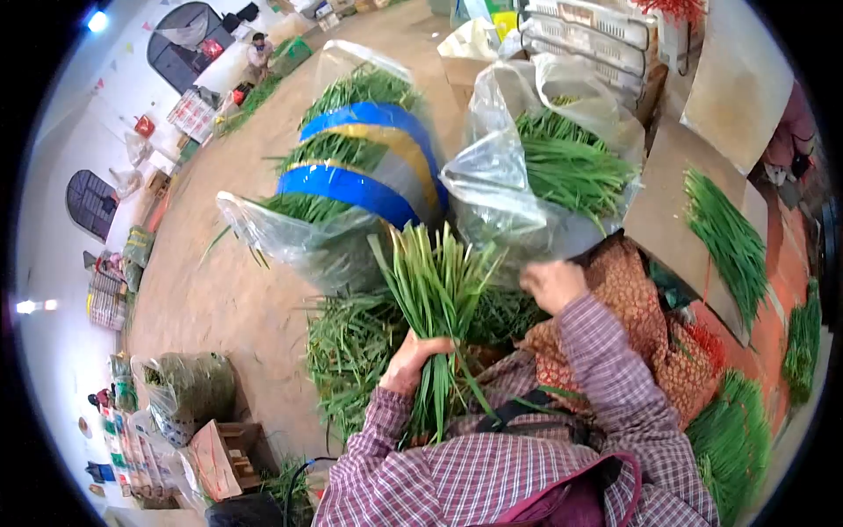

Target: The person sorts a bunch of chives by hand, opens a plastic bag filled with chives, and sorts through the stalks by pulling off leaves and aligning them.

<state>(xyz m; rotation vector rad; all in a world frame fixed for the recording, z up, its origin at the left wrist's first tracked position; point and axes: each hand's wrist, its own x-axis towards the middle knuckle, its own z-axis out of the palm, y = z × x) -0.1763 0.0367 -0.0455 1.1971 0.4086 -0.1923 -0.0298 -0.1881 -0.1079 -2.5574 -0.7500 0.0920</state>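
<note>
A bunch of long green stalks with pale ends [435, 277] stands upright in my left hand [415, 358], whose fingers wrap round it in front of my body. To its right, my right hand [555, 285] is raised with curled fingers, apart from the bunch; anything in it is too blurred to make out. Beyond my hands are a clear plastic bag of green stalks [575, 167] and another bag with blue and yellow bands [351, 198]. Loose green leaves [356, 360] lie heaped below the bunch.
At the right, a bundle of green stalks [724, 233] lies on a board [672, 189]; more bundles [733, 443] lie below. White crates [588, 35] are stacked at the back. A filled bag [198, 391] and a cardboard box [215, 461] stand lower left. A person [259, 53] sits far back.
</note>
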